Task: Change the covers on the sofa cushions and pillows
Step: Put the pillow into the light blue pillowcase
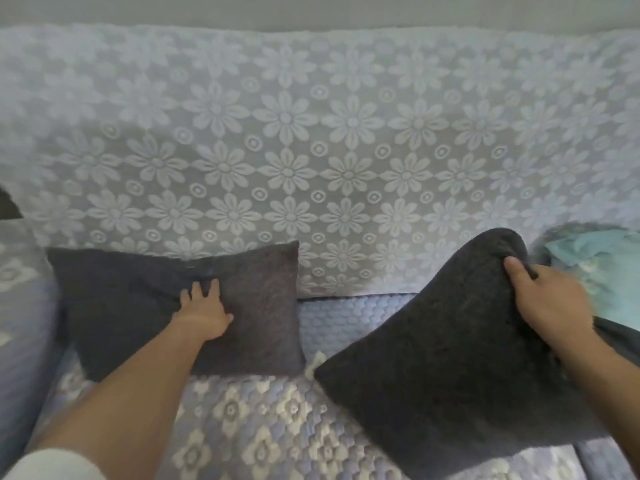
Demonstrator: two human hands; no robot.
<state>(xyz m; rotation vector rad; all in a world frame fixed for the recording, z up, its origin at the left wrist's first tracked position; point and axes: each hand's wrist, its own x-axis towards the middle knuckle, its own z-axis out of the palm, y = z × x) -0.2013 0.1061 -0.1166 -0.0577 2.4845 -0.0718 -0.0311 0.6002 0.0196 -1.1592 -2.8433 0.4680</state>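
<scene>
Two dark grey pillows are on the sofa. The left pillow [263, 306] leans against the flower-patterned backrest cover [346, 150]. My left hand [204, 313] rests flat on its front, fingers spread and fairly straight. The right pillow [433, 358] is tilted, one corner on the quilted seat cover [270, 420]. My right hand [550, 299] grips its upper corner, thumb on the front and fingers curled behind the fabric.
A crumpled turquoise cloth [602, 268] lies on the seat at the far right, behind my right hand. A dark shape [8, 206] shows at the left edge. The pale wall [311, 8] runs above the sofa back.
</scene>
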